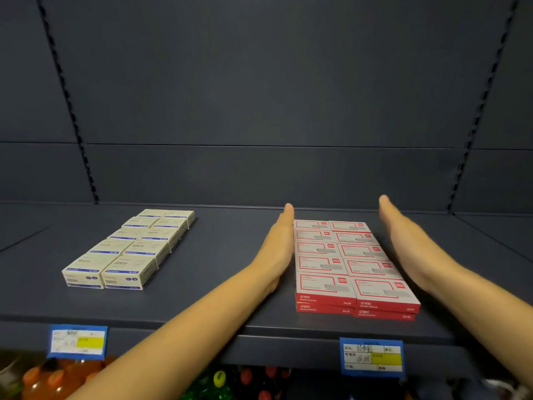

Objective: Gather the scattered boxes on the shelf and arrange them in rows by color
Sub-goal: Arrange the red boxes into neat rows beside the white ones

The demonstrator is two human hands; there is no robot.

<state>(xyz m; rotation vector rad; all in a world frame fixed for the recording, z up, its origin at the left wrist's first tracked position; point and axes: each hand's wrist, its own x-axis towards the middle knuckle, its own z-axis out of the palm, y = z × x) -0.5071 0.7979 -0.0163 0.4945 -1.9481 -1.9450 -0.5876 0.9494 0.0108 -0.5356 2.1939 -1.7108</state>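
Several red and white boxes lie in two tidy columns, stacked two high, on the right part of the dark shelf. My left hand lies flat with fingers straight, pressed against the left side of this red block. My right hand is flat too, along the block's right side, touching or very close. Neither hand holds anything. Several cream boxes with blue stripes form two neat columns on the left part of the shelf, away from both hands.
The dark back panel rises behind the shelf, with slotted uprights at both sides. Two blue price tags hang on the front edge. Bottles with coloured caps stand on the level below.
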